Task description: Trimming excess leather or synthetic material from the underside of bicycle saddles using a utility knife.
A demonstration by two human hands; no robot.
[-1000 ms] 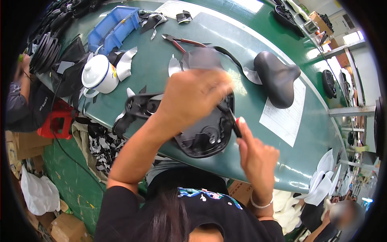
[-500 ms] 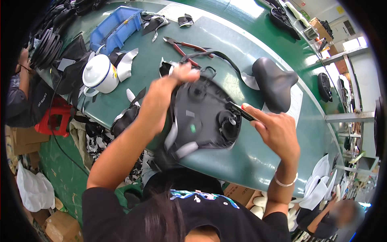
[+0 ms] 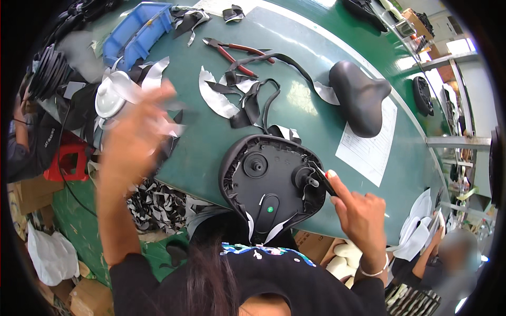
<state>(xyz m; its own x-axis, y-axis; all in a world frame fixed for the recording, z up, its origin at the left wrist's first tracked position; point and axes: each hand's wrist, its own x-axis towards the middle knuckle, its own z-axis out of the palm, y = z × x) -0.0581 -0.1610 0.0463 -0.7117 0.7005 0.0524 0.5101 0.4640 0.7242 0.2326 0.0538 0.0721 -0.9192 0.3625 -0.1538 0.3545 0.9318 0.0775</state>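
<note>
An upturned black bicycle saddle (image 3: 287,184) lies at the table's near edge, showing its hollow underside, two round mounts and a green dot. Two white strips hang from its narrow end near my body. My right hand (image 3: 361,213) is closed around a slim black knife (image 3: 326,181), its tip at the saddle's right inner rim. Away to the left, my left hand (image 3: 139,126) is smeared by motion close to the white lidded enamel mug (image 3: 109,97). Pale, blurred strips show about its fingers; whether it grips them is unclear.
Red-handled pincers (image 3: 237,55) lie beyond the saddle, beside black and white scraps (image 3: 219,100) and a long black strip. A finished saddle (image 3: 358,97) rests partly on a printed sheet (image 3: 369,150). The blue bin (image 3: 138,34) stands far left. Other people work at both sides.
My left hand has left the saddle and swung left toward the mug. The saddle has turned and come nearer to me, uncovering scraps behind it. The knife stays at its right rim.
</note>
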